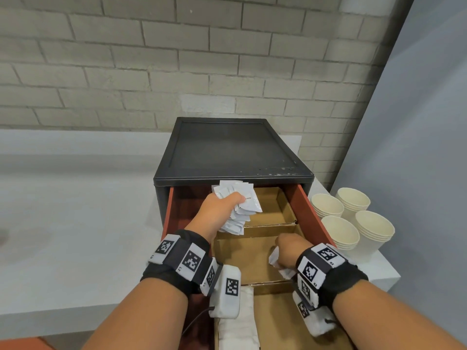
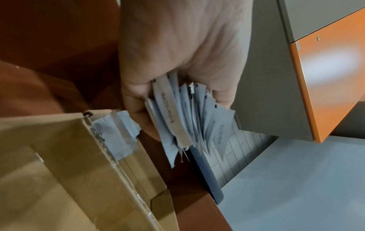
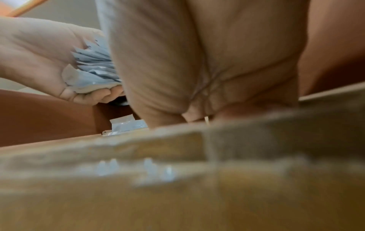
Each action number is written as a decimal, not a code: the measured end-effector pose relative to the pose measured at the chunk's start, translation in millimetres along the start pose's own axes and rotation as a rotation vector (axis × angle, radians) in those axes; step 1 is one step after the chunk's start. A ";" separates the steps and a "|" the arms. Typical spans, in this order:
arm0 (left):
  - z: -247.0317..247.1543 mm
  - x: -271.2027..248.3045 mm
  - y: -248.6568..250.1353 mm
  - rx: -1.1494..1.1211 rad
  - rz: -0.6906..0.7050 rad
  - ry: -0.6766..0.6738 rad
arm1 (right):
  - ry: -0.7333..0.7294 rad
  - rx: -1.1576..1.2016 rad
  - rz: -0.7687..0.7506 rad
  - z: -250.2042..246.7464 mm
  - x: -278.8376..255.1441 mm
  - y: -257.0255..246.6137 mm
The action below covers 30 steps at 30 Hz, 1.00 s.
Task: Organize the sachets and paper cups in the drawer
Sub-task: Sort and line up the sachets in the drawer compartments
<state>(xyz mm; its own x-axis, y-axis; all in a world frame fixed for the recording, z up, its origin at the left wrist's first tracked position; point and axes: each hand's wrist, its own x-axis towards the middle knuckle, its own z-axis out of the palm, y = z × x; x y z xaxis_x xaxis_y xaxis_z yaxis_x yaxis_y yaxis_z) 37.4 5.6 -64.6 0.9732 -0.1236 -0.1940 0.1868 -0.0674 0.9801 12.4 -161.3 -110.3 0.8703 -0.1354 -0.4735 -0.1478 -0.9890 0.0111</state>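
We note the left hand gripping a bundle of sachets at frame centre. Only the head view shows the right hand clutching white sachets; its wrist view is blurred.

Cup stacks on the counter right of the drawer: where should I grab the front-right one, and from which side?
Take the front-right cup stack around its side wall just below the rims, fingers coming from above and its outer right. It stands upright, mouth up; neighbouring stacks crowd its left and rear, and only that side looks open.
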 end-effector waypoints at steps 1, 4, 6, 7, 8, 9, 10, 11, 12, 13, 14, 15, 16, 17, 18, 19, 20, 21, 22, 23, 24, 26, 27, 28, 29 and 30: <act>-0.2 -0.4 -0.1 0.001 0.001 -0.006 | 0.034 0.086 0.002 -2.6 -2.2 1.1; -0.9 -2.5 0.1 0.015 0.005 -0.022 | 0.204 0.535 -0.071 -19.3 -9.7 10.2; -0.7 -3.6 -0.7 0.052 0.006 -0.047 | 0.262 0.935 -0.144 -32.9 -21.4 13.7; -0.4 -4.8 -1.1 0.078 0.007 -0.067 | 0.257 1.110 -0.179 -37.9 -27.9 12.8; 0.5 -6.5 -1.6 0.110 0.013 -0.092 | 0.233 1.253 -0.212 -41.9 -33.7 10.4; 2.3 -9.2 -1.9 0.142 0.014 -0.131 | 0.196 1.360 -0.238 -43.6 -37.3 7.8; 4.2 -11.0 -2.9 0.162 0.015 -0.182 | 0.146 1.445 -0.261 -44.2 -39.8 2.4; 7.2 -13.1 -3.9 0.156 0.008 -0.240 | 0.094 1.511 -0.279 -42.2 -40.4 -3.3; 10.4 -15.4 -5.4 0.129 -0.010 -0.289 | 0.058 1.550 -0.290 -38.9 -40.4 -10.8; 14.0 -17.8 -5.9 0.107 -0.033 -0.314 | 0.056 1.546 -0.283 -34.3 -37.5 -17.1; 17.6 -17.5 -7.1 0.091 -0.061 -0.313 | 0.073 1.532 -0.253 -30.4 -36.5 -24.1; 20.0 -17.6 -6.3 0.065 -0.115 -0.284 | 0.081 1.528 -0.224 -26.5 -34.2 -29.1; 21.2 -17.5 -5.4 0.021 -0.170 -0.260 | 0.057 1.555 -0.196 -22.9 -32.8 -33.1; 21.8 -17.9 -4.4 -0.027 -0.203 -0.245 | 0.015 1.579 -0.177 -18.8 -29.9 -35.7; 22.4 -19.7 -2.4 -0.050 -0.224 -0.229 | -0.029 1.600 -0.160 -16.6 -28.9 -37.8; 23.4 -20.1 -0.9 -0.067 -0.243 -0.216 | -0.061 1.614 -0.148 -14.2 -26.4 -38.6; 24.9 -19.8 -1.4 -0.088 -0.257 -0.186 | -0.087 1.634 -0.147 -12.9 -26.0 -39.1; 25.5 -17.4 -5.0 -0.121 -0.283 -0.159 | -0.098 1.633 -0.154 -10.6 -24.7 -38.7; 26.2 -16.3 -9.9 -0.147 -0.296 -0.144 | -0.102 1.633 -0.156 -10.0 -26.6 -39.3; 27.6 -16.8 -13.5 -0.159 -0.282 -0.128 | -0.096 1.628 -0.159 -7.9 -25.3 -40.8; 29.7 -15.0 -19.5 -0.141 -0.265 -0.103 | -0.082 1.626 -0.174 -6.4 -25.6 -43.6; 33.7 3.1 -45.0 -0.089 -0.217 -0.052 | -0.038 1.572 -0.202 -1.4 -24.4 -47.1; 35.2 20.9 -66.8 -0.054 -0.191 -0.024 | -0.016 1.537 -0.221 2.1 -21.7 -47.4; 36.3 40.2 -88.1 -0.027 -0.158 -0.001 | 0.009 1.506 -0.246 4.6 -20.3 -46.8; 35.9 42.9 -93.3 -0.002 -0.151 0.005 | 0.037 1.468 -0.263 6.0 -20.3 -46.0; 35.1 34.4 -85.5 0.016 -0.147 0.003 | 0.071 1.426 -0.279 7.7 -19.0 -44.7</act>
<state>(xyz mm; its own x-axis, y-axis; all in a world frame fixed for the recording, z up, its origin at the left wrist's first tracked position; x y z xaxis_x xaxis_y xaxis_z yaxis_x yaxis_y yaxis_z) 50.2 -27.6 -156.6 0.9357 -0.1086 -0.3355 0.3254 -0.1007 0.9402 -1.1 -114.1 -108.6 0.9630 0.0025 -0.2694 -0.2681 -0.0899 -0.9592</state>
